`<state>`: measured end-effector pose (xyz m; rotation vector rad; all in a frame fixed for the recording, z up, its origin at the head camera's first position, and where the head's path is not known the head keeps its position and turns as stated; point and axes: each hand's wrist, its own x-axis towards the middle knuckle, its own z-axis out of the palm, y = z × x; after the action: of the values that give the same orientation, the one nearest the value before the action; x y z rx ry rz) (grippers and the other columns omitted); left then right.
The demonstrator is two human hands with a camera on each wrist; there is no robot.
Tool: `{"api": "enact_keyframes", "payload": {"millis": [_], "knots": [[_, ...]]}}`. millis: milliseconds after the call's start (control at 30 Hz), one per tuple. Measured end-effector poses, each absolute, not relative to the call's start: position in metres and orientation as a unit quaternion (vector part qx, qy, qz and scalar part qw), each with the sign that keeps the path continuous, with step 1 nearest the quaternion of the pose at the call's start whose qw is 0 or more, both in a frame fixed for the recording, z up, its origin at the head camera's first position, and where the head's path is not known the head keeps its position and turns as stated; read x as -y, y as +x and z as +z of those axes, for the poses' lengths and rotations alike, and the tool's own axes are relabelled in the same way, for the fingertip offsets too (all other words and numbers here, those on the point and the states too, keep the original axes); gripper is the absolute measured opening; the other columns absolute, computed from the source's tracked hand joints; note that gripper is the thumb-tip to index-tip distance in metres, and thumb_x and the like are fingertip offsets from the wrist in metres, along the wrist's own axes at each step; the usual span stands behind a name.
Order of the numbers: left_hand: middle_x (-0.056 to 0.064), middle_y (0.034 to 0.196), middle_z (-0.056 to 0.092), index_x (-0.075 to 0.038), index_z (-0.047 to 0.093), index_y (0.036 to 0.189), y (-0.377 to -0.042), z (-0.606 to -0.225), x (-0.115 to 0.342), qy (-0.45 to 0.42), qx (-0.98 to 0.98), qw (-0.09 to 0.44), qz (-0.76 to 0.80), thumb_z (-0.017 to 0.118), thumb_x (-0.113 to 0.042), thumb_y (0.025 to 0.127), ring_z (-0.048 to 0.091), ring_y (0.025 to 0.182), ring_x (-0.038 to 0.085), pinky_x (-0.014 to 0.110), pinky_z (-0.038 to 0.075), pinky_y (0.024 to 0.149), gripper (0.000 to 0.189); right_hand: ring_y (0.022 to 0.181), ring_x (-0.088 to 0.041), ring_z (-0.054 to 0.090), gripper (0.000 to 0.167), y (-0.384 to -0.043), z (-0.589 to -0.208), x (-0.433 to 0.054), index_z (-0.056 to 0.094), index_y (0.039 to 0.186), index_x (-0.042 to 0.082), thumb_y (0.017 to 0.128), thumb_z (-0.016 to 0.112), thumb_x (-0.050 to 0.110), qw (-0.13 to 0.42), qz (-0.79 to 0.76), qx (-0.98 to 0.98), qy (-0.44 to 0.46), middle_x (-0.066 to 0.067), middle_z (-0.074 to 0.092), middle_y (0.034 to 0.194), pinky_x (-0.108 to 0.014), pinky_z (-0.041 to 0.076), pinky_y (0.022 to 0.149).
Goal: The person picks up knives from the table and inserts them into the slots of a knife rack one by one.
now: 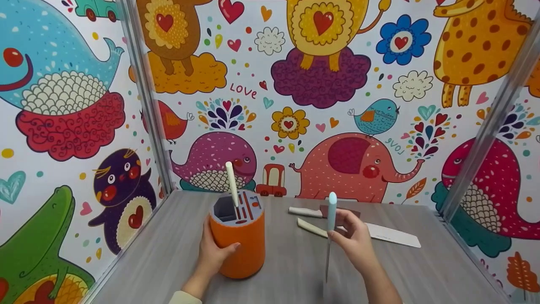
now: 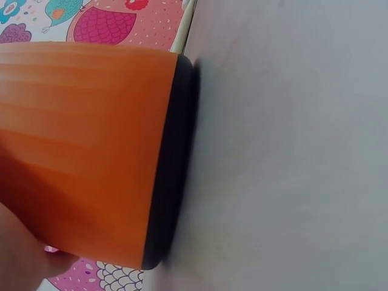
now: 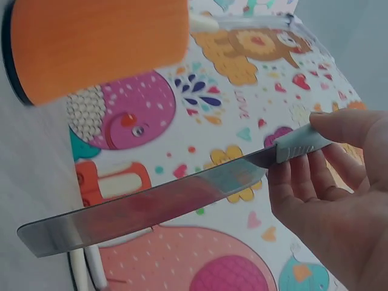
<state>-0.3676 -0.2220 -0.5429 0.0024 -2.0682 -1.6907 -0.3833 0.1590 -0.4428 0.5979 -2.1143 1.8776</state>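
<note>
- At seven o'clock in the head view, the left hand (image 1: 214, 252) is wrapped round the side of an orange knife block (image 1: 242, 247), thumb across its front.
- At between four and five o'clock, the right hand (image 1: 353, 235) grips the blue-handled knife (image 1: 332, 213) by its handle, well apart from the left hand.
- Just off the right hand's palm, toward its ten o'clock, that knife hangs with handle toward twelve and blade toward six, outside the block at the block's three o'clock.
- From the block's slotted top, a cream-handled knife (image 1: 232, 181) juts up toward twelve.
- Past the right hand, a white handle (image 1: 304, 212) and a curved cream handle (image 1: 311, 227) lie on the desk (image 1: 291, 266) toward ten o'clock from it, a white blade (image 1: 394, 235) toward three.
- Farthest, toward twelve, stands a cartoon-printed wall (image 1: 263, 122).
</note>
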Motion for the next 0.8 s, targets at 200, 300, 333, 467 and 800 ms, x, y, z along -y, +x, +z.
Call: {"api": "enact_keyframes", "payload": {"millis": [200, 300, 333, 467, 800], "knots": [[0.012, 0.171, 0.033, -0.019, 0.01, 0.17, -0.366, -0.542, 0.22, -0.009, 0.75, 0.241, -0.617, 0.093, -0.029, 0.082, 0.045, 0.147, 0.033, 0.06, 0.03, 0.129, 0.121, 0.1, -0.019, 0.071, 0.043, -0.378, -0.445, -0.152, 0.066, 0.131, -0.001, 0.09, 0.077, -0.009, 0.116, 0.645, 0.728, 0.202, -0.009, 0.071, 0.12, -0.026, 0.063, 0.084], [0.018, 0.173, 0.03, -0.014, 0.008, 0.17, -0.364, -0.542, 0.22, -0.003, 0.747, 0.273, -0.606, 0.087, -0.037, 0.087, 0.039, 0.152, 0.039, 0.064, 0.026, 0.129, 0.117, 0.101, -0.02, 0.072, 0.044, -0.376, -0.446, -0.15, 0.066, 0.131, 0.0, 0.09, 0.077, -0.01, 0.116, 0.643, 0.73, 0.201, -0.009, 0.071, 0.12, -0.025, 0.063, 0.084], [0.021, 0.172, 0.029, -0.012, 0.01, 0.17, -0.365, -0.542, 0.22, 0.001, 0.743, 0.294, -0.602, 0.084, -0.042, 0.09, 0.038, 0.153, 0.042, 0.066, 0.026, 0.128, 0.113, 0.101, -0.02, 0.072, 0.043, -0.376, -0.446, -0.15, 0.066, 0.13, 0.0, 0.089, 0.076, -0.01, 0.117, 0.642, 0.73, 0.202, -0.009, 0.071, 0.119, -0.025, 0.063, 0.084], [0.028, 0.165, 0.038, -0.004, 0.023, 0.165, -0.367, -0.533, 0.216, 0.032, 0.722, 0.393, -0.569, 0.066, -0.051, 0.101, 0.04, 0.151, 0.047, 0.068, 0.031, 0.125, 0.09, 0.1, -0.02, 0.072, 0.043, -0.374, -0.446, -0.149, 0.065, 0.131, -0.001, 0.09, 0.077, -0.008, 0.129, 0.636, 0.73, 0.215, -0.014, 0.07, 0.116, -0.024, 0.063, 0.082], [0.034, 0.146, 0.052, 0.015, 0.047, 0.141, -0.365, -0.48, 0.191, -0.147, 0.665, 0.643, -0.35, 0.056, -0.06, 0.103, 0.05, 0.144, 0.026, 0.026, 0.032, 0.129, 0.085, 0.1, -0.017, 0.073, 0.043, -0.374, -0.445, -0.143, 0.067, 0.131, 0.0, 0.09, 0.077, -0.008, 0.123, 0.645, 0.724, 0.211, -0.019, 0.07, 0.116, -0.023, 0.063, 0.084]]}}
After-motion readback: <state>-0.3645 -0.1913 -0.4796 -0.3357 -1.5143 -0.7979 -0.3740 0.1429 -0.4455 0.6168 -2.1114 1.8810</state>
